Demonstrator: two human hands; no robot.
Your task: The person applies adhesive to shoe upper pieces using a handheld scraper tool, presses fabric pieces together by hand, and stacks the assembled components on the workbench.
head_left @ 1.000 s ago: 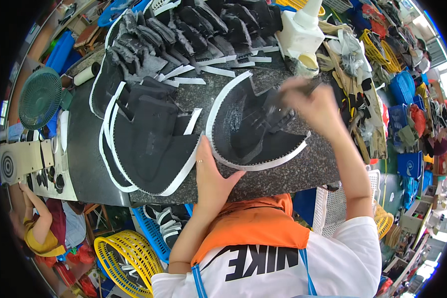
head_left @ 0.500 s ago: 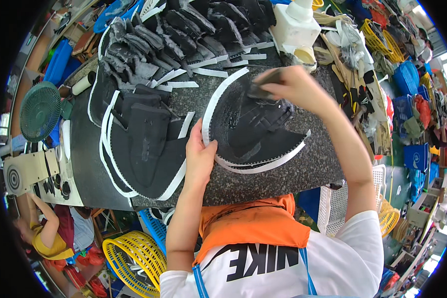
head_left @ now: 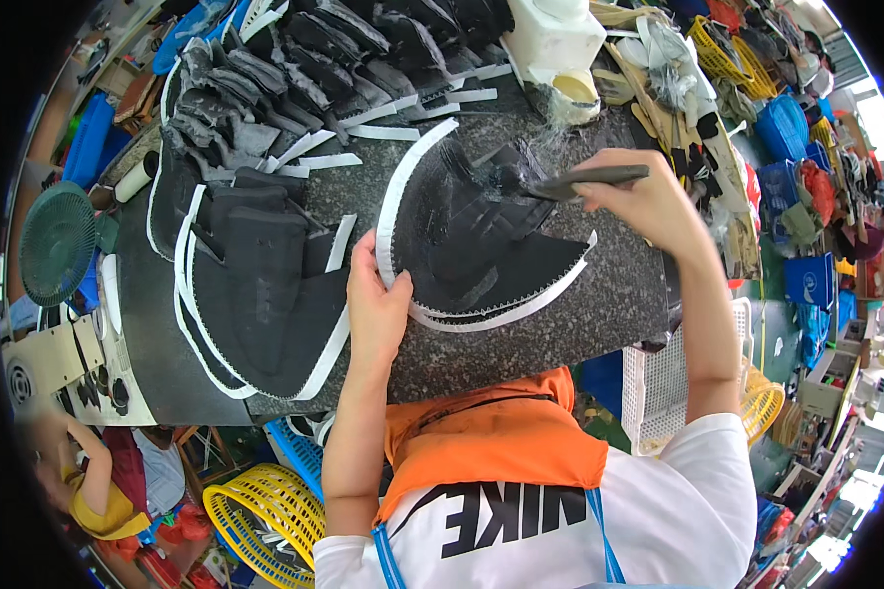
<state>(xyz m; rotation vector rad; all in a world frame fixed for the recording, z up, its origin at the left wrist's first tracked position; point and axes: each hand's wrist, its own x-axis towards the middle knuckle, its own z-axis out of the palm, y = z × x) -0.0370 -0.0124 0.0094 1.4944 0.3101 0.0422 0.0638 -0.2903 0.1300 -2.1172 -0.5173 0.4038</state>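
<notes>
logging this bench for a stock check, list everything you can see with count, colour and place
shoe upper piece: one, black with white toothed edge, middle of the slab
brush: one, dark, bristles on the piece's upper part
stacked upper pieces: several, black with white edges, slab's left
row of cut pieces: many, black and grey with white strips, far side
stone slab: one, speckled grey, bench top
jug: one, white, far edge
fan: one, green, far left
baskets: yellow and blue, below the bench
left hand: presses the piece's left edge
right hand: grips the brush
</notes>
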